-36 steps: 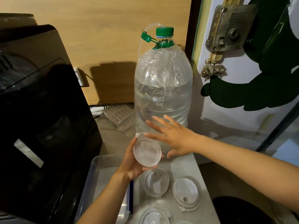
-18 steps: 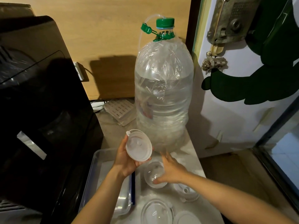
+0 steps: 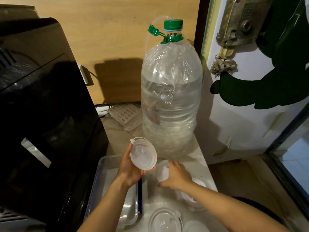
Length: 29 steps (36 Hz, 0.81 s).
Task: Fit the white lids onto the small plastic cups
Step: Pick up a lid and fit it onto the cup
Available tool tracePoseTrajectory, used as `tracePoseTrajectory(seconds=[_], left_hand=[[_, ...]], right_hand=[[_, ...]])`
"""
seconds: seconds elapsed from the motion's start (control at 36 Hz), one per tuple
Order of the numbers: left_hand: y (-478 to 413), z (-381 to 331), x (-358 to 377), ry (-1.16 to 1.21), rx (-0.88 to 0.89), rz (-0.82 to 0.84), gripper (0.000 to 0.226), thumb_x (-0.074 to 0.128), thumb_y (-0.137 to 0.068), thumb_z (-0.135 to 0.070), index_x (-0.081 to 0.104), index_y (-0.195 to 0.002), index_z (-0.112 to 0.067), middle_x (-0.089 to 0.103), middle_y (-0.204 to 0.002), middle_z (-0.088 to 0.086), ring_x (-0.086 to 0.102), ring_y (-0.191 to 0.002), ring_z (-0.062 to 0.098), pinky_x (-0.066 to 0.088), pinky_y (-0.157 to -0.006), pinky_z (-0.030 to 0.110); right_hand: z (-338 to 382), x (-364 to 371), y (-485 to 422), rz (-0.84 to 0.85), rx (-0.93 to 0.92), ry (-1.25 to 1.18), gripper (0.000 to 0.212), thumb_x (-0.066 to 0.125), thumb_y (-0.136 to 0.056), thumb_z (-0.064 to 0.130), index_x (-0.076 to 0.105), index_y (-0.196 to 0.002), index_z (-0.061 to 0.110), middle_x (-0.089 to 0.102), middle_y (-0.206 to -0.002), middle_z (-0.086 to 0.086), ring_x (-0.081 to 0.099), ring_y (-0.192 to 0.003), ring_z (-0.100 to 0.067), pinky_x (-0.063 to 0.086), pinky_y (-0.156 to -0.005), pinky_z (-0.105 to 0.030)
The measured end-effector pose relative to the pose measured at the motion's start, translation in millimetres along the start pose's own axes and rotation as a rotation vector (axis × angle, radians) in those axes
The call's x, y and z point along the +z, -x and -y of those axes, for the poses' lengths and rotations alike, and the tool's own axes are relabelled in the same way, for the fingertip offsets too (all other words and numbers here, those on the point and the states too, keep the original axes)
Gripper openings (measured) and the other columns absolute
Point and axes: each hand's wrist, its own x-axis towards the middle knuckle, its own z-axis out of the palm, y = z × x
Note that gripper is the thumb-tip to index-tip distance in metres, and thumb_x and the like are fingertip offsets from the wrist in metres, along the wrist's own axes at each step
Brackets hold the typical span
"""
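My left hand holds a round white lid by its edge, tilted up so its face is toward me, just in front of the big water bottle. To its right, my right hand is wrapped around a small clear plastic cup that stands on the narrow counter. Another clear cup sits near the bottom edge. Part of a white lid shows behind my right forearm, and one more lid lies at the bottom.
A large clear water bottle with a green cap stands at the back of the counter. A black appliance fills the left side. A clear rectangular container lies left of the cups. A door stands on the right.
My right hand came down from in front of the bottle and closed on the small cup. My left hand kept hold of the lid, turning its face toward me.
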Motion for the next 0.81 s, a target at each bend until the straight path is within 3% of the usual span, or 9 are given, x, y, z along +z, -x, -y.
tracePoseTrajectory(seconds=[0.08, 0.17, 0.28, 0.36, 0.44, 0.53, 0.61, 0.72, 0.81], left_hand=[[0, -2, 1, 0.001, 0.0, 0.017, 0.061, 0.054, -0.065, -0.062, 0.064, -0.101, -0.013, 0.067, -0.096, 0.013, 0.06, -0.092, 0.031, 0.057, -0.065, 0.04], [-1, -2, 2, -0.009, 0.0, 0.006, 0.063, 0.054, -0.064, -0.063, 0.063, -0.103, -0.014, 0.068, -0.095, 0.012, 0.061, -0.092, 0.03, 0.055, -0.064, 0.039], [-4, -3, 5, 0.015, -0.049, 0.031, 0.075, 0.064, -0.058, -0.065, 0.059, -0.111, -0.012, 0.059, -0.112, 0.018, 0.055, -0.106, 0.034, 0.056, -0.066, 0.038], [-5, -2, 9, 0.017, -0.047, 0.062, 0.07, 0.057, -0.064, -0.066, 0.065, -0.105, -0.01, 0.066, -0.103, 0.018, 0.065, -0.087, 0.03, 0.057, -0.062, 0.037], [-4, -2, 14, -0.013, -0.009, 0.087, 0.061, 0.042, -0.077, -0.063, 0.068, -0.099, -0.013, 0.072, -0.095, 0.013, 0.068, -0.078, 0.025, 0.056, -0.059, 0.034], [-3, -2, 17, -0.03, -0.008, 0.09, 0.062, 0.032, -0.084, -0.064, 0.069, -0.103, -0.017, 0.072, -0.1, 0.011, 0.07, -0.085, 0.025, 0.056, -0.061, 0.037], [0, -2, 22, -0.027, 0.018, 0.115, 0.061, 0.034, -0.082, -0.063, 0.072, -0.1, -0.019, 0.072, -0.105, 0.009, 0.068, -0.095, 0.024, 0.058, -0.07, 0.039], [5, -2, 27, -0.028, 0.029, 0.132, 0.063, 0.027, -0.085, -0.062, 0.065, -0.108, -0.016, 0.073, -0.104, 0.01, 0.069, -0.094, 0.023, 0.058, -0.068, 0.036], [7, -3, 29, -0.053, 0.027, 0.148, 0.065, 0.033, -0.077, -0.063, 0.06, -0.112, -0.016, 0.073, -0.102, 0.011, 0.07, -0.092, 0.024, 0.059, -0.067, 0.037]], right_hand=[[-1, -33, -4, -0.068, -0.03, -0.103, 0.096, 0.078, -0.063, 0.043, 0.026, -0.139, 0.017, 0.036, -0.144, -0.006, 0.038, -0.13, -0.026, 0.042, -0.096, -0.035], [4, -68, -6, -0.13, -0.114, -0.177, 0.108, 0.08, -0.064, 0.041, 0.015, -0.146, 0.012, 0.025, -0.152, -0.009, 0.029, -0.138, -0.025, 0.032, -0.107, -0.032], [19, -105, 8, -0.186, -0.276, -0.246, 0.114, 0.082, -0.063, 0.039, 0.01, -0.147, 0.015, 0.016, -0.156, -0.003, 0.018, -0.143, -0.019, 0.021, -0.113, -0.029], [34, -120, 20, -0.218, -0.43, -0.21, 0.114, 0.084, -0.061, 0.038, 0.012, -0.147, 0.016, 0.017, -0.155, -0.001, 0.018, -0.143, -0.016, 0.02, -0.114, -0.027], [47, -122, 28, -0.175, -0.538, -0.126, 0.116, 0.083, -0.061, 0.038, 0.007, -0.147, 0.018, 0.009, -0.157, 0.002, 0.011, -0.144, -0.012, 0.016, -0.115, -0.025], [57, -117, 30, -0.127, -0.625, -0.029, 0.116, 0.082, -0.064, 0.036, 0.005, -0.147, 0.02, 0.001, -0.158, 0.003, 0.002, -0.145, -0.009, 0.005, -0.113, -0.017], [61, -109, 29, -0.073, -0.666, 0.039, 0.115, 0.081, -0.065, 0.037, 0.002, -0.147, 0.025, -0.005, -0.158, 0.005, -0.005, -0.14, -0.001, 0.0, -0.109, -0.015], [62, -102, 24, -0.029, -0.676, 0.094, 0.113, 0.079, -0.066, 0.042, 0.002, -0.147, 0.03, -0.01, -0.158, 0.005, -0.008, -0.145, -0.01, -0.002, -0.108, -0.018], [61, -101, 20, -0.014, -0.673, 0.111, 0.111, 0.079, -0.067, 0.042, 0.002, -0.147, 0.031, -0.011, -0.158, 0.005, -0.007, -0.146, -0.011, -0.002, -0.109, -0.02]])
